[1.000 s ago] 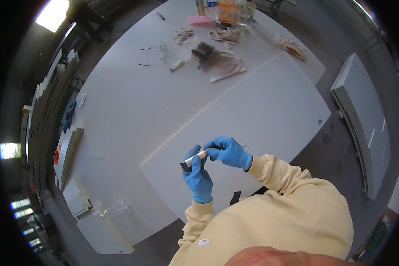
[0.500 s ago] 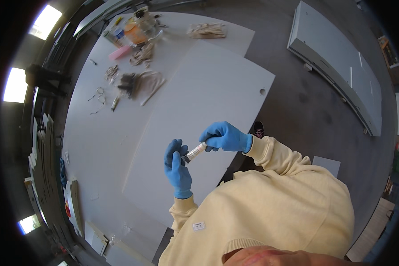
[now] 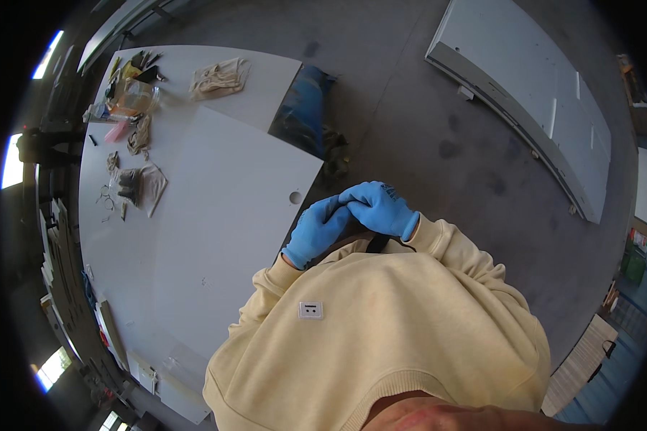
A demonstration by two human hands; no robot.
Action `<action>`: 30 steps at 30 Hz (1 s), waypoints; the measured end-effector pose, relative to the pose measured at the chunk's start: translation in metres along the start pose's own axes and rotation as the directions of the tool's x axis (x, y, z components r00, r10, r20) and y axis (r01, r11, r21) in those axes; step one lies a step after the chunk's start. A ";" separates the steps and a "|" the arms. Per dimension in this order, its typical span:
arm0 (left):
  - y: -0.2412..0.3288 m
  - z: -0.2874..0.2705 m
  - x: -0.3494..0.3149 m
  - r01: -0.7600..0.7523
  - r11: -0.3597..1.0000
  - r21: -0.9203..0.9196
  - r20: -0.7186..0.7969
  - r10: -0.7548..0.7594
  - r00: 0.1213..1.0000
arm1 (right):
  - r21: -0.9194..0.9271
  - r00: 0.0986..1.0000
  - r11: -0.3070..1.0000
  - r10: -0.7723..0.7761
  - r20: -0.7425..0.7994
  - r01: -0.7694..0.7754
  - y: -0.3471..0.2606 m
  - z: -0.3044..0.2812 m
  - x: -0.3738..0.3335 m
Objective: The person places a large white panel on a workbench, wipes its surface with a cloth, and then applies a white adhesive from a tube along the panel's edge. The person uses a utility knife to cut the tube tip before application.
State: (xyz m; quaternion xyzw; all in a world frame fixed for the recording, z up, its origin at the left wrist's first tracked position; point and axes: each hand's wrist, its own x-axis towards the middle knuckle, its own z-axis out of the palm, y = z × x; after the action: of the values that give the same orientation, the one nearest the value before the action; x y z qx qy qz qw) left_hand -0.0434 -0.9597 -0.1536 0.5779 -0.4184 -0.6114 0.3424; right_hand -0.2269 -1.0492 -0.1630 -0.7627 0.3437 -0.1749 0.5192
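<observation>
Below, white tabletop [image 3: 223, 179], grey floor [image 3: 410, 122], pale panel [image 3: 517, 79] at right, blue-gloved fingers [image 3: 351, 195] curled together, cannot tell if holding anything

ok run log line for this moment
blue-gloved left hand against blue-gloved right hand; fingers curled; any held item hidden; white panel left of hands

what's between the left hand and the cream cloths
From the left hand: white panel with round hole, then white tabletop to the cream cloths, in the head view.

Glaring left windows [image 3: 12, 161], dim edges, perhaps blurry
</observation>
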 end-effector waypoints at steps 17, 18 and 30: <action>0.112 -0.027 0.353 0.153 0.964 -0.218 -0.085 -0.175 0.981 | -0.181 0.966 0.982 -0.096 -0.242 0.052 0.128 -0.262 0.275; 0.127 -0.037 0.372 0.158 0.952 -0.264 -0.089 -0.187 0.978 | -0.221 0.990 0.969 0.086 -0.108 -0.109 0.128 -0.282 0.288; 0.243 -0.180 0.589 -0.035 0.912 -0.409 -0.259 -0.080 0.962 | 0.035 0.871 0.906 0.415 -0.264 -0.422 0.282 -0.457 0.495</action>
State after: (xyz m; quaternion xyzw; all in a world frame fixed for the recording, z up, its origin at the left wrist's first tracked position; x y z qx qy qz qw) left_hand 0.0621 -1.6127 -0.1775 0.5761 -0.2237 -0.6047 0.5025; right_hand -0.2608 -1.7688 -0.2824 -0.6459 0.5689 -0.1548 0.4849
